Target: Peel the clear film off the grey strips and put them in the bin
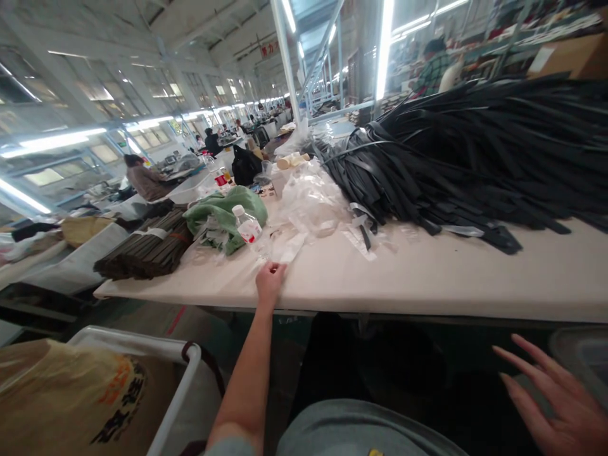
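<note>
My left hand (pixel 270 283) is closed at the front part of the cream-topped table (pixel 427 285). A pale strip (pixel 293 248) lies right beyond its fingers; whether they grip it I cannot tell. Just past this hand stands a clear plastic bottle (pixel 247 226) with a white cap and a red-and-white label, tilted in view. My right hand (pixel 551 392) hangs low at the right, below the table edge, with fingers spread and nothing in it. A crumpled heap of clear plastic (pixel 313 199) sits beyond the left hand.
A large pile of black strips (pixel 427 152) covers the table's back right. Brown strips (pixel 147 244) lie bundled at the left, beside green cloth (pixel 228 212). At lower left stands a white bin (pixel 175 392) with a printed sack (pixel 85 399). People sit at work farther back.
</note>
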Available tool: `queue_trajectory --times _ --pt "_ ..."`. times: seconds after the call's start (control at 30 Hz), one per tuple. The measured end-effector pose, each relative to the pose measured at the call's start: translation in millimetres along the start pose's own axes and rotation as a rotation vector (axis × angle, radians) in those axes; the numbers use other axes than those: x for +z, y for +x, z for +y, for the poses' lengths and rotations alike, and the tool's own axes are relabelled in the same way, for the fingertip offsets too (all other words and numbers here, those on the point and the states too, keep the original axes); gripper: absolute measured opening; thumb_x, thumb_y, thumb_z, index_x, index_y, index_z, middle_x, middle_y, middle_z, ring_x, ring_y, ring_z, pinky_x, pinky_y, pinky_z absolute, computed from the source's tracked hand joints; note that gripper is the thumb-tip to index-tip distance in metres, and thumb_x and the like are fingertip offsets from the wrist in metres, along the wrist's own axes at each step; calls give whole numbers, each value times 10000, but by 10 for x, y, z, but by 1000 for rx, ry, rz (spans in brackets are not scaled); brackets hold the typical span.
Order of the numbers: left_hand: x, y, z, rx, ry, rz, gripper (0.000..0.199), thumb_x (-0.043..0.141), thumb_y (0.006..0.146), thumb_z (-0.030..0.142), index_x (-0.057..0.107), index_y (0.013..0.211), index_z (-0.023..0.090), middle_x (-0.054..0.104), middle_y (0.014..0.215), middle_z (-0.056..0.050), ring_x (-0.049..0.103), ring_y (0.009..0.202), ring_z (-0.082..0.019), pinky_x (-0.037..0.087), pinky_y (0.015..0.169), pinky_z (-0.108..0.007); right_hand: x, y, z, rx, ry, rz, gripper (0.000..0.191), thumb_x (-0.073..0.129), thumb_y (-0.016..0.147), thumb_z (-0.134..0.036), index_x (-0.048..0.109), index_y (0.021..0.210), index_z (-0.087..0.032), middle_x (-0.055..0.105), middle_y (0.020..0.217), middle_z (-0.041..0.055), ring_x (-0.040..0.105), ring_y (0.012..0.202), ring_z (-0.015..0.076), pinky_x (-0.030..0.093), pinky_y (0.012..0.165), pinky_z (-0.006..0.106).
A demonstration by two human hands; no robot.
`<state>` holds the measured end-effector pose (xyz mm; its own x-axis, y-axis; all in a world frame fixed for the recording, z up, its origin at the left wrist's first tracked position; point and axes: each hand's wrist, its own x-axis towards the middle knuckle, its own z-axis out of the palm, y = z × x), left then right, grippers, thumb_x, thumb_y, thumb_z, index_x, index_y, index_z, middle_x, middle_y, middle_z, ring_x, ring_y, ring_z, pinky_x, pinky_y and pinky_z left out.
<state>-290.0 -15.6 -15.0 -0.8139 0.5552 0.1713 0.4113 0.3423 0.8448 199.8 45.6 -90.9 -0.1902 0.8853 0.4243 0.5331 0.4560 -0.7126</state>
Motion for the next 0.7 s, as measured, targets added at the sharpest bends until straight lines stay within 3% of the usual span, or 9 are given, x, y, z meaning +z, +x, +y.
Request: queue_trajectory --times 0.1,0.2,0.37,0.47,0.6,0.7 --pt "55 -291 62 -65 -166 -102 367 590 737 533 671 755 176 693 707 -44 633 636 -170 452 603 -267 203 26 -205 -27 14 -162 315 515 848 -509 637 1127 -429 591 1338 61 586 1170 343 419 1024 572" --pt "143 -638 144 -130 -290 -212 464 571 742 586 688 823 145 734 802 -93 662 634 -167 466 566 -251 468 190 -621 11 159 -339 301 510 873 -453 690 1068 -310 652 1255 68 629 1123 295 474 1007 488" --pt "253 -1057 263 -302 -520 -457 430 664 726 538 733 835 128 760 859 -130 670 631 -155 457 546 -223 984 606 -1342 -20 402 -569 286 510 884 -357 717 1014 -208 720 1110 78 665 1026 249 501 952 391" --pt "268 -1139 325 -306 -569 -499 403 672 745 509 748 870 133 765 849 -117 674 641 -152 456 559 -218 1209 822 -1607 -24 410 -599 269 534 878 -329 718 1029 -202 744 991 59 686 903 227 519 873 360" --pt "260 -1127 401 -311 -632 -517 397 678 755 496 749 904 135 764 835 -102 673 655 -153 471 597 -228 1426 1042 -1780 26 416 -601 291 545 894 -293 669 1145 -211 722 1051 63 693 838 193 528 816 323" --pt "271 -1100 420 -320 -723 -540 374 685 756 483 746 878 134 759 809 -91 668 655 -152 476 613 -235 1614 1174 -1842 114 438 -655 387 521 927 -320 558 1288 -185 733 978 68 686 630 151 546 623 275"
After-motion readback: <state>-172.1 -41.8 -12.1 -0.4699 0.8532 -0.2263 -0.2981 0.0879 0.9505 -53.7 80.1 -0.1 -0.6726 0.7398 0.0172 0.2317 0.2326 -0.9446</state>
